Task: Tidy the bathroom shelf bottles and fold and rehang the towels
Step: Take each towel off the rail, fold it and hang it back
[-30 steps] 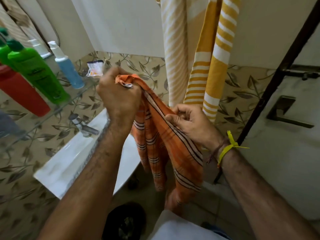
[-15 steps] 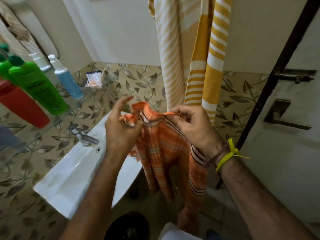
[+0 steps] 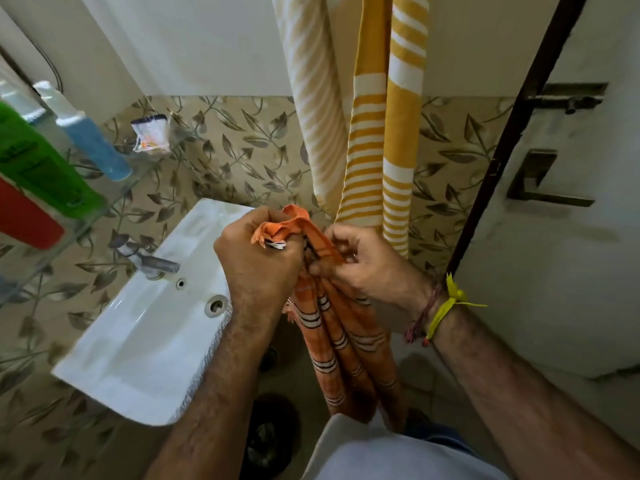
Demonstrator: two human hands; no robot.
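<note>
An orange towel [image 3: 341, 344] with dark and white stripes hangs bunched in front of me. My left hand [image 3: 258, 261] grips its gathered top edge in a fist. My right hand [image 3: 367, 265] pinches the same edge from the right, the two hands nearly touching. Behind them a yellow and white striped towel [image 3: 384, 133] hangs down the wall. On the glass shelf [image 3: 138, 181] at the left stand a green bottle [image 3: 38, 164], a red bottle [image 3: 24, 220] and a blue bottle [image 3: 93, 143] with a white cap, plus a small sachet [image 3: 150, 133].
A white sink [image 3: 145, 327] with a metal tap [image 3: 152, 263] sits below the shelf, left of my arms. A door [image 3: 561, 220] with a dark frame and a lever handle [image 3: 540, 185] stands at the right. The wall has leaf-patterned tiles.
Both hands have come together and lower, gathering the orange towel's top edge. The left hand dropped from shelf height to sink level and now holds the bunched corner.
</note>
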